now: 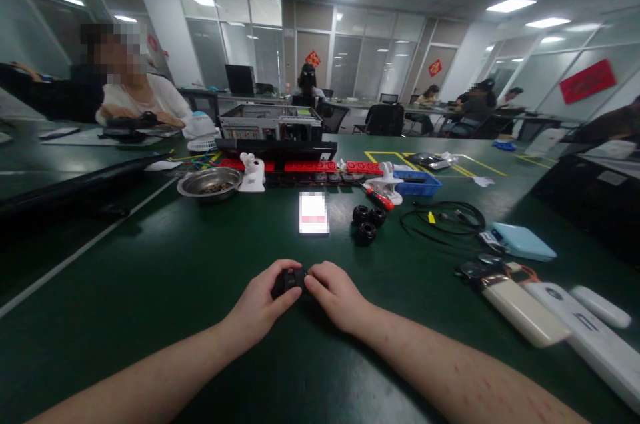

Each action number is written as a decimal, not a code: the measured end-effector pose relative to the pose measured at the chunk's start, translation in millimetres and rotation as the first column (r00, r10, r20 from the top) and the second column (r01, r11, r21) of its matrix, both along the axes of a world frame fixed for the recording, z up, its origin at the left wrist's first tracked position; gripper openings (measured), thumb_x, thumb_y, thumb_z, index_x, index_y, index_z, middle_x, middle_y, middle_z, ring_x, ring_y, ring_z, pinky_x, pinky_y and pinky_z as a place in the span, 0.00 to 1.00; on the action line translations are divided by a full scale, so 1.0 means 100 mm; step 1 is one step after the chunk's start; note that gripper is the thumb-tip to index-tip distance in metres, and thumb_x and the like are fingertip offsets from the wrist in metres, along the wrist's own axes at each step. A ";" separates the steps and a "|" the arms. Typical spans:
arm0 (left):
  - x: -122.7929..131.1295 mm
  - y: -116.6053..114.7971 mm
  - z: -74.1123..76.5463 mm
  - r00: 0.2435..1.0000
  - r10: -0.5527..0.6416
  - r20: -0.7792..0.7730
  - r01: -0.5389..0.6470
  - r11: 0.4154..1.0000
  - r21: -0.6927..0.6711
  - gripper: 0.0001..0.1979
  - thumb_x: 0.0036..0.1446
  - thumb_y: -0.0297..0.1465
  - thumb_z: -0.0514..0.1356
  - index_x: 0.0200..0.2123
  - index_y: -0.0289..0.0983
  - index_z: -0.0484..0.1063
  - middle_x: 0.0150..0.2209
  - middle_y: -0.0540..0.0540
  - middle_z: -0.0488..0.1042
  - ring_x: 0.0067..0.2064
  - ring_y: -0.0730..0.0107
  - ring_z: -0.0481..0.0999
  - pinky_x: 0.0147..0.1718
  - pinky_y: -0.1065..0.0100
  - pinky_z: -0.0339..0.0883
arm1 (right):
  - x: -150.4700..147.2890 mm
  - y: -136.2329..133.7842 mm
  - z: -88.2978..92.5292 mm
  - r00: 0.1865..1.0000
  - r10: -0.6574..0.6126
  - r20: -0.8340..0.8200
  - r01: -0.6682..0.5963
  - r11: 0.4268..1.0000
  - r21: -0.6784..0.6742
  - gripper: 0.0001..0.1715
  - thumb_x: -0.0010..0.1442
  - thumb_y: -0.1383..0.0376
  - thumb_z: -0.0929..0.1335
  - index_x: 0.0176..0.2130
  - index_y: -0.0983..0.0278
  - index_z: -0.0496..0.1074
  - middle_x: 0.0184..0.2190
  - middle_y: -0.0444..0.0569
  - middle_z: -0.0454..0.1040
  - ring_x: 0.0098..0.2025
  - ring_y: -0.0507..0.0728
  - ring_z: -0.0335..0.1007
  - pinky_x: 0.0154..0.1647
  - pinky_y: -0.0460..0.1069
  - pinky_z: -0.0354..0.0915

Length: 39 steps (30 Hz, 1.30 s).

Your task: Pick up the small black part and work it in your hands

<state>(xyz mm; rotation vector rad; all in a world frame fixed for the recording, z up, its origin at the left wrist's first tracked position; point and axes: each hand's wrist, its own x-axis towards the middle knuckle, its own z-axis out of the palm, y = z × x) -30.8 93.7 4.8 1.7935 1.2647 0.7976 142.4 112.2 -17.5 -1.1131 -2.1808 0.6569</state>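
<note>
A small black block-shaped device (293, 280) sits between my two hands, low over the green table (200, 264). My left hand (256, 299) is closed on it, fingers over the top and thumb along the near side. At its right end, my right hand (341, 296) has its thumb and curled fingers pinched against it; what lies under those fingertips is hidden. Beyond the hands lies a bright white rectangle (315, 213), blurred out in part. Right of that, three round black parts (367, 232) stand close together.
At the back are a metal bowl (210, 183) of small parts, white stands (252, 174), a red-handled screwdriver (381, 199), a blue tray (420, 184) and an open computer case (270, 123). A coiled cable (445, 217), light-blue box (524, 242) and cream power bank (525, 311) lie right. A person (143, 91) sits across, left.
</note>
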 end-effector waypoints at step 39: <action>0.00 0.09 -0.06 0.960 0.074 0.270 -0.015 0.977 -0.214 0.13 0.53 0.37 0.52 0.38 0.34 0.63 0.30 0.49 0.68 0.28 0.70 0.70 0.30 0.66 0.66 | -0.01 -0.03 0.04 0.997 -0.022 -0.077 0.018 0.998 -0.057 0.13 0.53 0.63 0.65 0.41 0.64 0.66 0.28 0.44 0.67 0.30 0.51 0.61 0.31 0.46 0.58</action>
